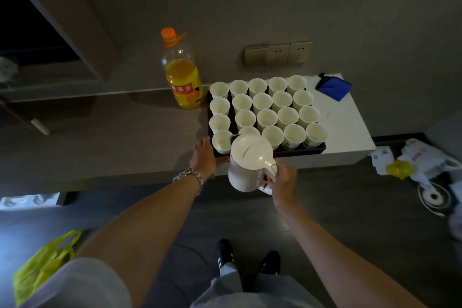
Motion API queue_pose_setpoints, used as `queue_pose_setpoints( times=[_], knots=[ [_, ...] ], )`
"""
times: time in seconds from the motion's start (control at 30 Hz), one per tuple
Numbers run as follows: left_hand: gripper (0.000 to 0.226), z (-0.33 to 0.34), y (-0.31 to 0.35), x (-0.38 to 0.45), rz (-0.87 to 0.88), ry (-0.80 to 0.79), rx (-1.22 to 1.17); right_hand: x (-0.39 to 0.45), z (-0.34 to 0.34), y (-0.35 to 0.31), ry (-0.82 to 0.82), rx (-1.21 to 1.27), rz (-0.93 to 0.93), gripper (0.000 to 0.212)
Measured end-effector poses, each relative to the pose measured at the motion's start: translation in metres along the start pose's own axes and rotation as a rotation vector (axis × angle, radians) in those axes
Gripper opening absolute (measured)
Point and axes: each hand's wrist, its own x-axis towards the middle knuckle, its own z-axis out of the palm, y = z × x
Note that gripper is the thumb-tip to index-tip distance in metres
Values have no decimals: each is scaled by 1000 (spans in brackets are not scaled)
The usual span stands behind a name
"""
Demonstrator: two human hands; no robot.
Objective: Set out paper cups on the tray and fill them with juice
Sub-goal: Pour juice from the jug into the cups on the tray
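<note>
About twenty paper cups [267,117]; one tray [300,152], bottle [183,75], jug [247,162].

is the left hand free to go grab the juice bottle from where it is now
Probably yes: the left hand rests open against the tray corner, holding nothing, and the bare counter between it and the juice bottle looks unobstructed.

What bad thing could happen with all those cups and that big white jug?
The paper cups stand packed close on the tray, so the white jug held in the right hand could bump one and tip its neighbours. The jug's body hides the cup right under it, so a pour might miss or overfill. The tray sits at the white table's front edge, where the left hand touches it; a shove could slide it.
</note>
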Motion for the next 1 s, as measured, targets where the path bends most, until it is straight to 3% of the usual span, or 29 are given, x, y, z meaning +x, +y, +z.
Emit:
queue_pose_setpoints(
  times=[0.27, 0.73, 1.0],
  knots=[
    [76, 12, 8, 15, 43, 17, -76, 3, 8, 4, 53, 42, 53, 41],
    [64, -13, 0, -2, 156, 24, -248, 22, 8, 9, 41, -268, 13, 37],
    [65, -27, -2, -17, 235, 52, -247, 8, 9, -18, 17, -266, -20, 42]
  ],
)
